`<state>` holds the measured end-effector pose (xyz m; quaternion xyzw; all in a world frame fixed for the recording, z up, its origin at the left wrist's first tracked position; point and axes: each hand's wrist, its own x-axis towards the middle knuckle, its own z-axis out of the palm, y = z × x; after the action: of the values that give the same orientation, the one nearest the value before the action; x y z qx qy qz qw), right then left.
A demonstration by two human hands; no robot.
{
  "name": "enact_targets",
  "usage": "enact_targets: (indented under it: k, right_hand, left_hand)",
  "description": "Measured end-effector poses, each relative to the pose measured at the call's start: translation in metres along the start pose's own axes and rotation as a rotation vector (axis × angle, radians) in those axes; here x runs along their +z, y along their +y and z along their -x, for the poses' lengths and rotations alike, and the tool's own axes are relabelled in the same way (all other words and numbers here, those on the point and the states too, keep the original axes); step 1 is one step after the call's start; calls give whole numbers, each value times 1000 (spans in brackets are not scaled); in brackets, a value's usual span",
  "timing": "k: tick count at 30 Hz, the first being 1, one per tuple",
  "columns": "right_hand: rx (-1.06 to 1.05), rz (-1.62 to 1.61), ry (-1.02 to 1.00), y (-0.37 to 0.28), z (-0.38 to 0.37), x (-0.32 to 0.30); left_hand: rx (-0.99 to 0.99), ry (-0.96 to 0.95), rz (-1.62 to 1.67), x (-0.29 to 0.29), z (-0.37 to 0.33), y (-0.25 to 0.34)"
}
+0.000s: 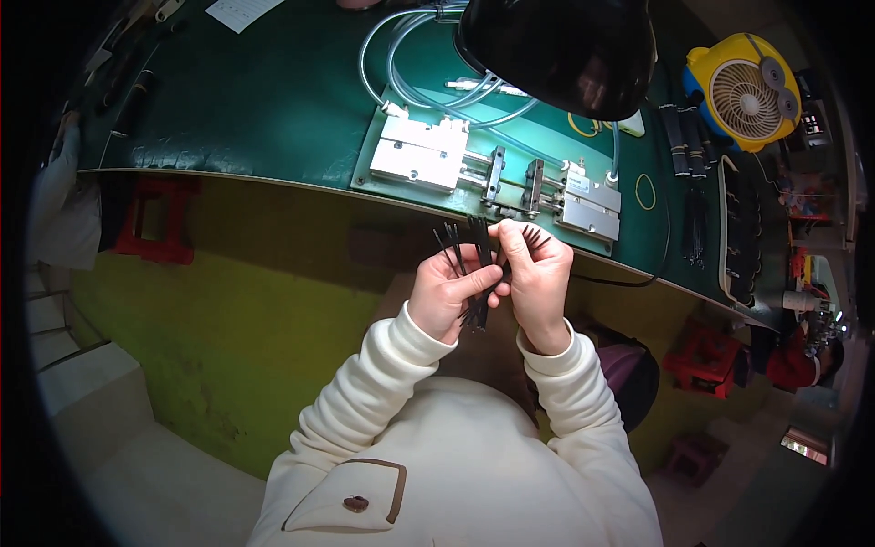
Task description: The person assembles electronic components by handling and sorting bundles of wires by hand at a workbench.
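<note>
Thin black strands (479, 235), like short wires or cords, are gathered in a loose bundle just off the table's near edge. My left hand (439, 294) is closed around the bundle, and the ends stick out above and below its fingers. Against it, my right hand (540, 281) pinches with thumb and forefinger, and several dark strand ends (536, 239) fan out behind that thumb. Just beyond my hands stands a pneumatic fixture: a left silver cylinder block (419, 153) and a right one (589, 206), with two dark jaws (532, 186) facing each other between them.
A black lamp shade (561, 46) hangs over the fixture, and clear air hoses (394, 68) loop behind it. To the right lie bundled black strands (694, 228), a yellow rubber band (645, 191) and a yellow fan (746, 96). Red stools (702, 358) stand below the green table (246, 100).
</note>
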<state>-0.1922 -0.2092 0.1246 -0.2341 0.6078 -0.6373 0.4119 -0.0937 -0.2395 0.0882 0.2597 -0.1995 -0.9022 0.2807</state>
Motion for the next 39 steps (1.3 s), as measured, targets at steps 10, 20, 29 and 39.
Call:
enact_targets:
  k: [10, 20, 29, 39]
  right_hand:
    - [8, -12, 46, 7, -5, -2]
    - [22, 5, 54, 7, -7, -3]
    - [-49, -1, 54, 12, -6, -4]
    - [-28, 35, 70, 8, -3, -2]
  left_hand:
    - [11, 42, -16, 0, -3, -1]
    - [0, 5, -4, -3, -6, -3]
    - [-35, 14, -4, -1, -2, 1]
    - [-32, 7, 11, -2, -1, 0]
